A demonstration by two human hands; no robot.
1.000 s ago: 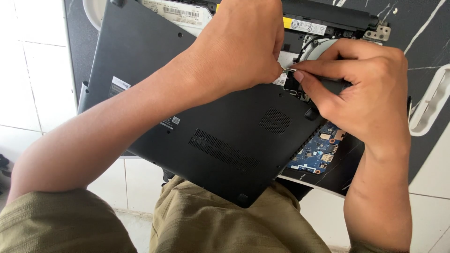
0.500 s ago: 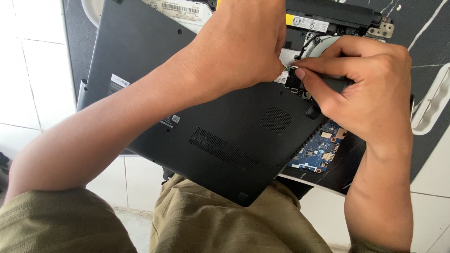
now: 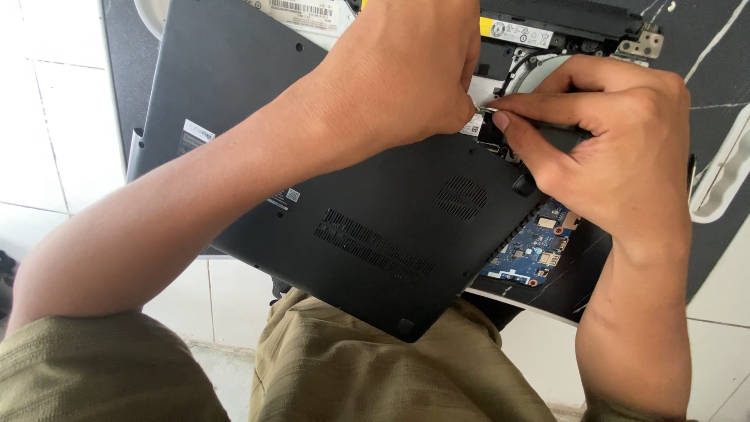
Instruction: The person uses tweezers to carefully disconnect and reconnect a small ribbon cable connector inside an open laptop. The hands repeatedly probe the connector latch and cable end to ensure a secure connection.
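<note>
Both hands are in close over an upturned laptop (image 3: 328,180), its dark bottom cover facing up and resting across the person's lap. The right hand (image 3: 617,148) has its thumb and forefinger pinched narrow on a thin dark tool (image 3: 547,133), a small silvery tip poking out just past the fingertips. That tip sits right at the edge of the lifted cover, near the top middle of the view. The tool's long axis runs almost level across the picture, tip pointing left toward the left hand (image 3: 406,78), handle end buried under the right palm.

The left hand is curled knuckles-up on the cover, fingers folded down right beside the tool tip; what they grip, if anything, can't be made out from here.

Labels now: a white rectangular sticker (image 3: 301,12) with a barcode lies at the top edge. A yellow-and-white strip label (image 3: 516,31) sits on the black bar near the hinge, top right. A small white sticker (image 3: 195,133) is on the cover's left side, and a tiny square one (image 3: 291,195) just below the left forearm.

At lower right the cover is off the base, and a blue circuit board (image 3: 535,250) shows in the gap.
</note>
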